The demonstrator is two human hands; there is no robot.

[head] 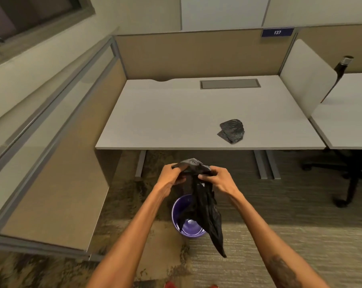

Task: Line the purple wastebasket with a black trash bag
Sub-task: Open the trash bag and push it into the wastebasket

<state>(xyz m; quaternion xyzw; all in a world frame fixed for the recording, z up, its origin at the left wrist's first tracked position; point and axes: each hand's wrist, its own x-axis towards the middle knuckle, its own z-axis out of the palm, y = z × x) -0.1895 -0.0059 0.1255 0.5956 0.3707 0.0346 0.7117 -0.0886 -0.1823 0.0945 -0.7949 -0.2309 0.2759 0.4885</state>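
The purple wastebasket [179,215] stands upright on the carpet below my hands, its inside bare and visible. Above it I hold a black trash bag [205,206] by its bunched top. My left hand [171,174] grips the bag's left side and my right hand [216,179] grips its right side, close together. The rest of the bag hangs down limp and crumpled, draping across the right part of the wastebasket rim and ending in a point past it.
A white desk [176,113] stands just beyond the wastebasket, with a folded stack of black bags [232,130] near its front right. Cubicle partitions close the left and back. An office chair base [350,177] sits at the right under a second desk.
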